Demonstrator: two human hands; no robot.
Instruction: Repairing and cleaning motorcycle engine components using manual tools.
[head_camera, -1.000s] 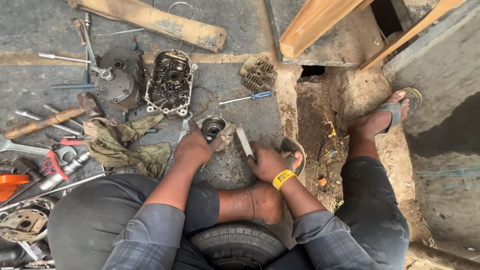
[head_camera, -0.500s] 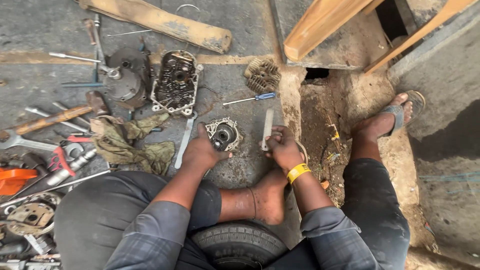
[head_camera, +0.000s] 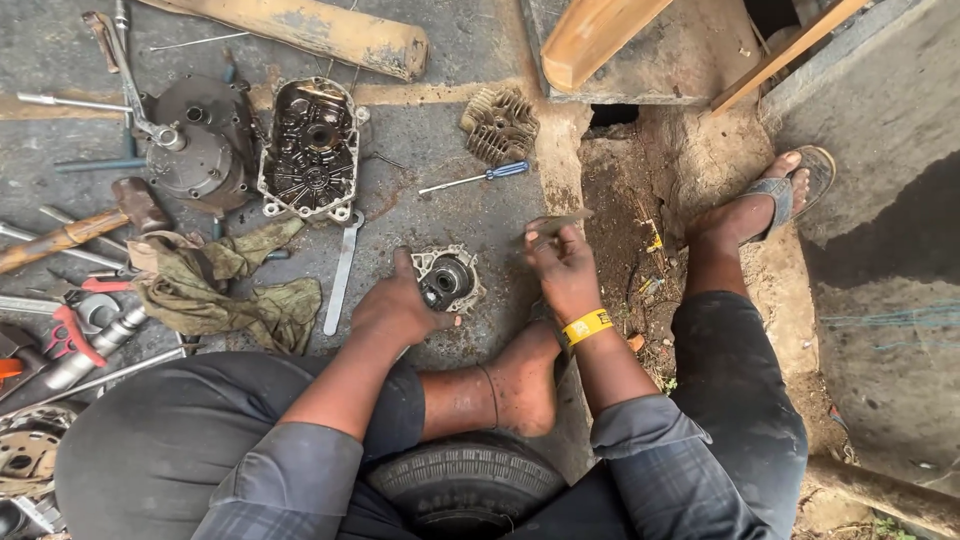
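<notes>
My left hand (head_camera: 398, 308) grips the small engine part (head_camera: 447, 279) by its near-left edge, thumb up along its side; the part sits on the concrete floor (head_camera: 455, 215), about mid-frame. My right hand (head_camera: 560, 265) is pinched narrow on a thin flat tool (head_camera: 562, 222), raised just right of the part, not touching it. Bare floor lies open between part and screwdriver (head_camera: 480, 177). A wrench (head_camera: 343, 272) lies close left of my left hand, the rag (head_camera: 225, 288) beyond it. Right of my right hand the slab edge drops to dirt (head_camera: 630, 210). My bare foot (head_camera: 525, 380) is tucked just below both hands.
</notes>
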